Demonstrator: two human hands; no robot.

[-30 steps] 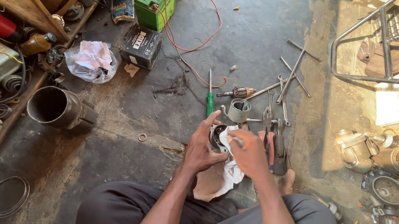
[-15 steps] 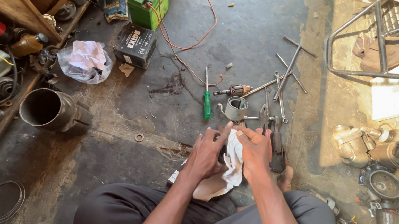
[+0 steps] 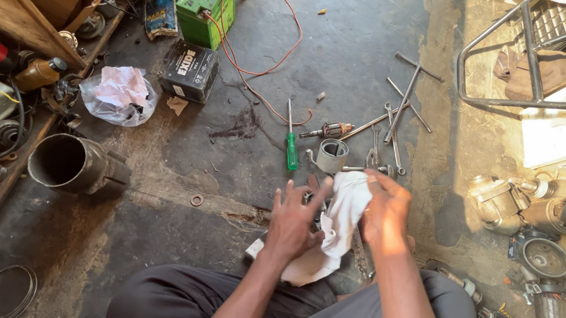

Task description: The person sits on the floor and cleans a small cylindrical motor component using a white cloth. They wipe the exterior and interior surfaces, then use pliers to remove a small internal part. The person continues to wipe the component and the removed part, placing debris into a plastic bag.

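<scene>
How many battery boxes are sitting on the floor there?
2. A green battery stands at the top, with red wires running from it. A black battery sits just below it, nearer the person. Others could be hidden in the clutter on the left.

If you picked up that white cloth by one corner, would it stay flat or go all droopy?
Probably droopy: the white cloth already folds and hangs between the left hand and right hand, so it looks soft, not stiff. It likely weighs little for its size. It seems wrapped around a dark part, hardly visible, which might slip out.
</scene>
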